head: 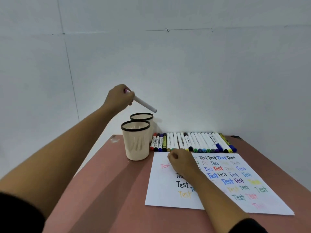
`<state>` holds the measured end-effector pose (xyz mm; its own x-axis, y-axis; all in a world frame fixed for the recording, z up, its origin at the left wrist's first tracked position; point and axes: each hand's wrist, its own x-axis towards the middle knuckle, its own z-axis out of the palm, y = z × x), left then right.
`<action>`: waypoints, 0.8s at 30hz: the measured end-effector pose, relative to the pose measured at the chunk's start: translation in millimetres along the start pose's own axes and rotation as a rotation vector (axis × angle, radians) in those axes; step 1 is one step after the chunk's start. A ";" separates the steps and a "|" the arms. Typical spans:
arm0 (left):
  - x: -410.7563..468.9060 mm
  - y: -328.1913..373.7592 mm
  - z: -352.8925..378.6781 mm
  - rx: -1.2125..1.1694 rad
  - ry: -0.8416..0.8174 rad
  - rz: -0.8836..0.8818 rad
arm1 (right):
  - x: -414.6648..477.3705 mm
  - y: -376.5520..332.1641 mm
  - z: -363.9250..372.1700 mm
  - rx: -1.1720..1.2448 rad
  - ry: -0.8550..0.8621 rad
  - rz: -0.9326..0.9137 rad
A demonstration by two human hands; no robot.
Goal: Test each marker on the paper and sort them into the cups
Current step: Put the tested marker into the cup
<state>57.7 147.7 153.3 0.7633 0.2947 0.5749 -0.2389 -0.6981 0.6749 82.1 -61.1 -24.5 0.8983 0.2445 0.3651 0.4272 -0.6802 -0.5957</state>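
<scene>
My left hand [120, 96] is raised above the two cups and grips a white marker [145, 103] with a pink cap end, its lower end tilted down over the far cup [142, 116]. The near cup [136, 140] is cream with a black rim and stands in front of it. My right hand [180, 159] rests on the white paper [161, 187], fingers curled, at the paper's top edge just below the row of markers [193, 142]. Whether it holds anything I cannot tell. The paper carries several coloured "Test" words.
The reddish-brown table [109, 190] ends at a white wall behind the markers. Several markers lie side by side along the far edge, caps toward me. The cups stand at the table's far left corner.
</scene>
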 end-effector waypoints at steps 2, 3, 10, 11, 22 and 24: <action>17.4 -6.3 1.8 0.098 -0.016 -0.015 | 1.1 2.1 2.6 0.000 -0.004 0.013; 24.0 -10.1 4.0 0.142 -0.026 -0.024 | 1.8 2.9 3.4 -0.005 -0.003 0.014; 36.9 -31.3 45.1 0.386 -0.188 -0.045 | 7.2 7.8 7.8 -0.045 0.035 -0.025; 36.3 -34.5 51.5 0.421 -0.218 -0.036 | 8.3 8.2 8.6 -0.049 0.035 -0.025; 32.3 -49.3 65.6 0.349 -0.267 -0.008 | 11.6 8.0 9.1 -0.058 0.019 -0.006; 27.0 -40.7 63.8 0.296 -0.219 0.049 | 10.9 7.4 7.6 -0.055 0.016 0.001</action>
<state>126.3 142.4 111.8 0.8732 0.1322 0.4692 -0.1186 -0.8760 0.4674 95.9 -58.2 -30.4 0.8967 0.2329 0.3763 0.4196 -0.7177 -0.5557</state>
